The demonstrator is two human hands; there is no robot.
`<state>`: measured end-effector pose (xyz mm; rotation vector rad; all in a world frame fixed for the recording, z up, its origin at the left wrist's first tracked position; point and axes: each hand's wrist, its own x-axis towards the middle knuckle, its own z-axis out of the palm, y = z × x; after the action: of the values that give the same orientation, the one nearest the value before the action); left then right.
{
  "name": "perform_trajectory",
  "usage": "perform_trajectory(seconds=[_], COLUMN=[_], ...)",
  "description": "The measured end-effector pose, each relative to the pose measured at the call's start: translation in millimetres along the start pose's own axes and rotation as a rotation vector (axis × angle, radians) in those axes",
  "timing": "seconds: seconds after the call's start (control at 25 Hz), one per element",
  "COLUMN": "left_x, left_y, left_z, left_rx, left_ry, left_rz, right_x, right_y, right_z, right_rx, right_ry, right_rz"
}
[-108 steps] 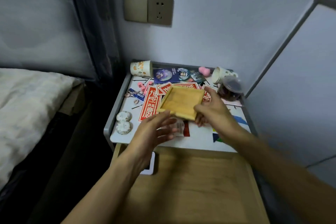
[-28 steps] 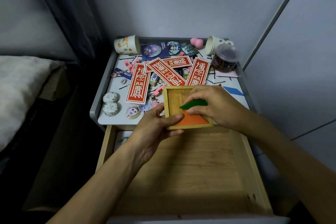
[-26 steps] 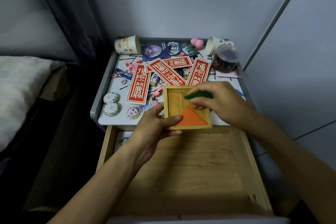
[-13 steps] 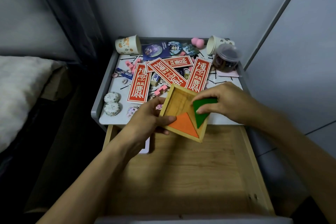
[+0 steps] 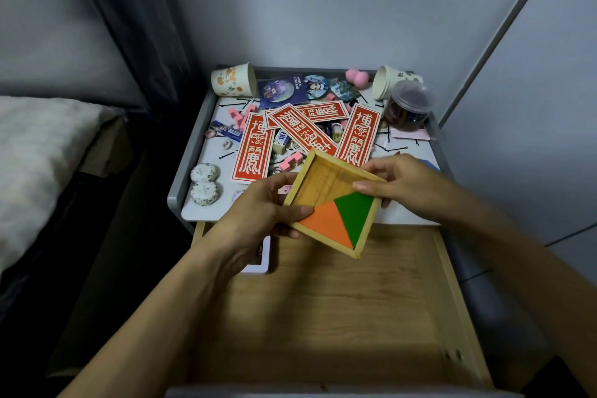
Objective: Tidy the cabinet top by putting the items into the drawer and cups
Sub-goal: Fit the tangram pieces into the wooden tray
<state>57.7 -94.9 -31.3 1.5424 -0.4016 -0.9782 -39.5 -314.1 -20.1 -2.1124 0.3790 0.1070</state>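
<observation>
A square wooden puzzle tray [image 5: 326,181] is held tilted above the front edge of the cabinet top [image 5: 206,152]. An orange triangle [image 5: 326,224] and a green triangle [image 5: 355,212] lie flat inside it. My left hand [image 5: 258,213] grips the tray's left corner, thumb on the rim. My right hand [image 5: 403,184] holds the tray's right edge with its fingers on the rim. Below, the wooden drawer [image 5: 323,317] stands pulled open. Two paper cups lie on their sides at the back: one left [image 5: 234,79], one right [image 5: 391,81].
Red paper strips [image 5: 253,147], badges [image 5: 281,90], pink clips, hairpins, a clear tub [image 5: 407,105] and two round patterned pieces [image 5: 203,182] litter the cabinet top. A white card [image 5: 258,263] lies in the drawer's back left. A bed [image 5: 35,152] is at the left, a wall at the right.
The green triangle went from my right fingers into the tray beside the orange one. The tray has turned to a diamond angle, and my right hand now holds its edge.
</observation>
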Motion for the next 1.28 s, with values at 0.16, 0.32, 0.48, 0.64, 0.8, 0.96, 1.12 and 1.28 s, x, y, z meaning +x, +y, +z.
perform_trajectory(seconds=[0.16, 0.32, 0.48, 0.64, 0.8, 0.96, 1.12, 1.28], left_x=[1.0, 1.4, 2.3, 2.5, 7.3, 8.0, 10.4, 12.2], left_y=[-2.1, -3.1, -9.6, -18.0, -16.4, -16.9, -17.3, -19.5], left_z=[-3.6, -2.7, 5.1, 25.3, 18.5, 8.8, 8.9, 7.5], left_rx=[0.004, -0.002, -0.178, -0.157, -0.172, -0.249, -0.306, -0.313], left_ry=[0.087, 0.191, 0.307, 0.318, 0.383, 0.378, 0.365, 0.346], left_rz=[0.005, 0.025, 0.050, 0.107, 0.133, 0.109, 0.097, 0.078], right_x=[-2.6, -4.3, -3.9, -5.2, 3.6, 17.3, 25.2, 26.8], right_y=[-4.3, -4.7, -6.8, -11.8, -7.6, 31.4, 54.2, 55.9], right_z=[2.7, 10.0, 17.7, 34.1, 11.6, -24.5, -14.4, -16.4], right_rx=[0.207, 0.248, 0.356, 0.435, 0.167, -0.427, -0.551, -0.529], right_ry=[-0.146, -0.162, -0.019, 0.035, 0.083, 0.363, 0.266, 0.302], right_rz=[0.152, 0.169, 0.137, 0.143, 0.088, 0.114, 0.168, 0.166])
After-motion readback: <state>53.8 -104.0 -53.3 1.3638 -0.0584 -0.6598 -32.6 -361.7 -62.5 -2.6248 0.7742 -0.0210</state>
